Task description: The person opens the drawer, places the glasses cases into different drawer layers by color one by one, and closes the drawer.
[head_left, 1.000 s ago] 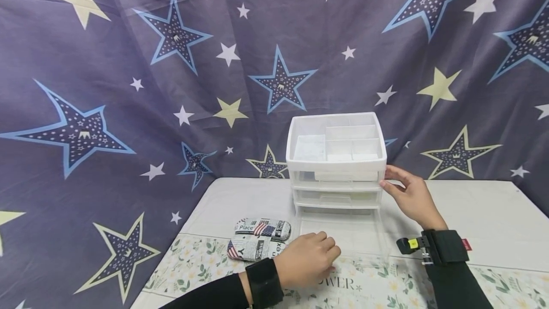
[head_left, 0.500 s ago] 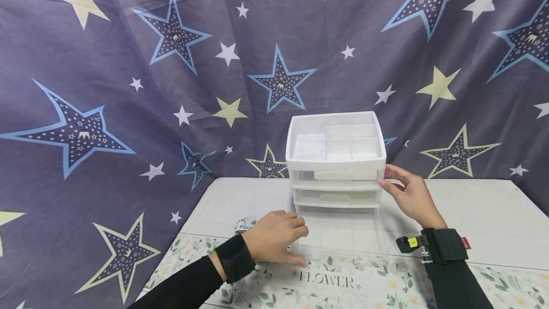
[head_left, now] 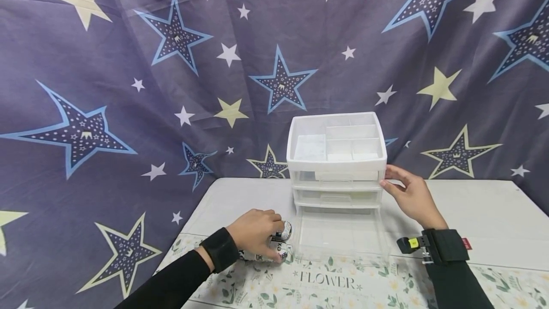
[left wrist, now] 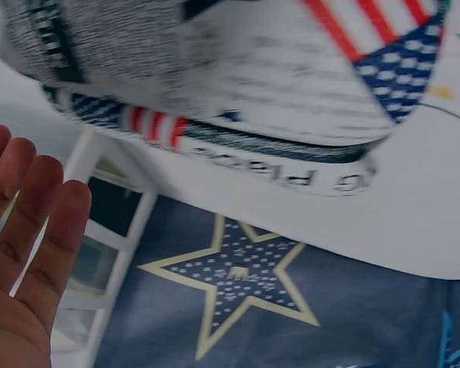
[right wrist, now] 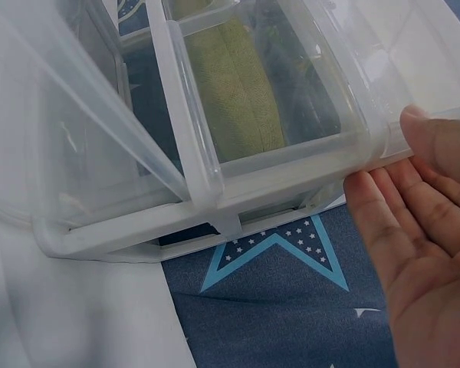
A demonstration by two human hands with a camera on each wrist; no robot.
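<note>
My left hand is over a padded cloth piece with newspaper and flag print, its thumb and fingers spread about the right end. In the left wrist view, straight fingers show a gap from the cloth. A white drawer unit stands to the right, its clear bottom drawer pulled out and the upper drawers pushed in. My right hand holds the unit's right side, thumb at the front edge and fingers along the side wall.
Open compartments top the unit. A green cloth-like thing shows inside a drawer in the right wrist view. Beneath lies a white table with a floral mat. A starry curtain hangs behind.
My left hand has moved left from in front of the pulled-out drawer to the printed cloth, covering most of it. My right hand has stayed at the unit's side.
</note>
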